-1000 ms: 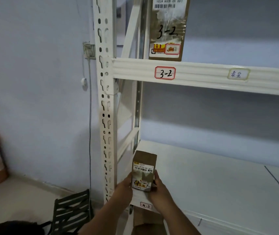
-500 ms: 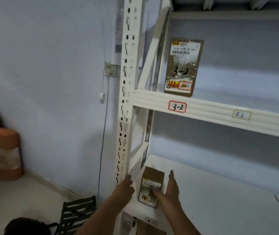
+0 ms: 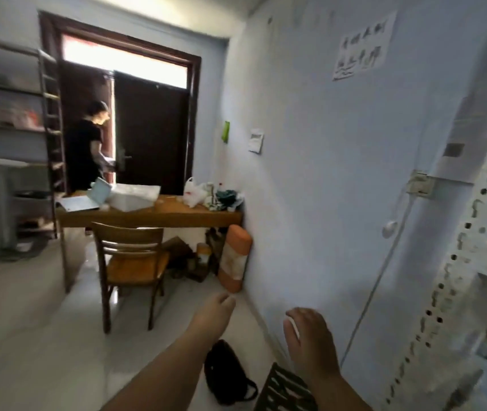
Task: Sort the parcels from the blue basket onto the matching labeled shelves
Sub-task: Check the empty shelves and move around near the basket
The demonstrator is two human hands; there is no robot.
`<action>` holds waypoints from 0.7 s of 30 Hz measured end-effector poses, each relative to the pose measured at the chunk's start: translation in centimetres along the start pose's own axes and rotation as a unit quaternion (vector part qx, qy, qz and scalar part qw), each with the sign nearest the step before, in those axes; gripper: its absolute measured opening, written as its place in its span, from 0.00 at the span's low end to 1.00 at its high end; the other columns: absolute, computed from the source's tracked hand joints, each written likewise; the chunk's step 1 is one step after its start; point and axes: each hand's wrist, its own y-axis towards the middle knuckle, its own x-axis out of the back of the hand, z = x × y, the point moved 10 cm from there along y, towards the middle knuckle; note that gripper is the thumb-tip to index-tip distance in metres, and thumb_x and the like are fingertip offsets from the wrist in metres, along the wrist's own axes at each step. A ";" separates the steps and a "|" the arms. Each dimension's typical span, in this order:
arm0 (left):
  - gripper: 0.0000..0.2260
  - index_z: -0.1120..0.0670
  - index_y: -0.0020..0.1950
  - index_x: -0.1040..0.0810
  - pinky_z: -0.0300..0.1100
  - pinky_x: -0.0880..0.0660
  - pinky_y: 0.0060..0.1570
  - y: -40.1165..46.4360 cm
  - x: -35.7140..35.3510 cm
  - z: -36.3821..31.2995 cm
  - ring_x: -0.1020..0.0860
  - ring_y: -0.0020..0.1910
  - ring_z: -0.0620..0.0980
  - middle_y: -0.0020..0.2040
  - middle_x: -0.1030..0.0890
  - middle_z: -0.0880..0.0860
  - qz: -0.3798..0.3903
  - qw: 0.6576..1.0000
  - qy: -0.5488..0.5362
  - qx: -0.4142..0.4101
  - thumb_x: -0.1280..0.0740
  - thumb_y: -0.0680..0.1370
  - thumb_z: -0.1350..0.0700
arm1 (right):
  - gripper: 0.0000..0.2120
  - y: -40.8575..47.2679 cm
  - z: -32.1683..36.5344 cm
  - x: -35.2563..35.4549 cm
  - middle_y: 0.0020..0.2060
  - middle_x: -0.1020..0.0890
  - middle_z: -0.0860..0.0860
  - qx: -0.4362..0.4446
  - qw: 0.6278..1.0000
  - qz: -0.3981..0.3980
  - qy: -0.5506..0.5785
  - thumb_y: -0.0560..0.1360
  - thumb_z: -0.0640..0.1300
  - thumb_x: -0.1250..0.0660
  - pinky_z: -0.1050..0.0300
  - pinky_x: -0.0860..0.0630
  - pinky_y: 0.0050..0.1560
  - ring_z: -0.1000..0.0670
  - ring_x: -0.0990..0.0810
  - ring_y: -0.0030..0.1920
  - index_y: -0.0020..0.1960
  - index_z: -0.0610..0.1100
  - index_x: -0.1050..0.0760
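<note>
Both hands, left hand (image 3: 214, 311) and right hand (image 3: 310, 333), hang empty, fingers loose, beside the shelf post (image 3: 455, 262); next likely fetching another parcel.

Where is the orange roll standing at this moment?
In the head view the orange roll stands on the floor at centre, leaning against the blue wall, under the right end of the wooden table and right of the wooden chair.

Open floor (image 3: 29, 336) ahead on the left. Wooden chair (image 3: 131, 262) and desk (image 3: 153, 215) block the middle; a dark bag (image 3: 226, 372) lies low, the white rack post (image 3: 458, 277) walls the right.
</note>
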 end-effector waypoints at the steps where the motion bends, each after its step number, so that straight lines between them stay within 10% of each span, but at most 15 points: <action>1: 0.09 0.47 0.42 0.28 0.41 0.32 0.50 -0.2 3.2 2.0 0.29 0.41 0.44 0.48 0.27 0.50 -0.036 0.999 -0.007 0.019 0.40 0.82 0.51 | 0.20 0.7 1.9 -1.7 0.44 0.18 0.52 0.008 1.000 0.024 0.010 0.78 0.54 0.47 0.57 0.24 0.49 0.50 0.21 0.47 0.47 0.46 0.19; 7: 0.07 0.49 0.50 0.24 0.40 0.29 0.39 -3.1 17.4 10.4 0.25 0.42 0.45 0.45 0.22 0.50 -0.182 0.979 -0.005 0.093 0.38 0.80 0.48 | 0.23 2.4 10.8 -10.2 0.43 0.19 0.54 0.053 0.991 0.101 0.066 0.78 0.57 0.51 0.57 0.26 0.49 0.51 0.23 0.45 0.47 0.48 0.20; 21: 0.22 0.54 0.72 0.29 0.46 0.31 0.64 -5.8 20.5 30.1 0.27 0.66 0.54 0.69 0.26 0.54 -0.179 0.945 -0.031 0.271 0.38 0.80 0.46 | 0.18 -4.8 14.7 -28.1 0.54 0.19 0.48 -0.070 0.946 0.275 0.157 0.81 0.51 0.43 0.51 0.27 0.60 0.47 0.24 0.56 0.59 0.42 0.20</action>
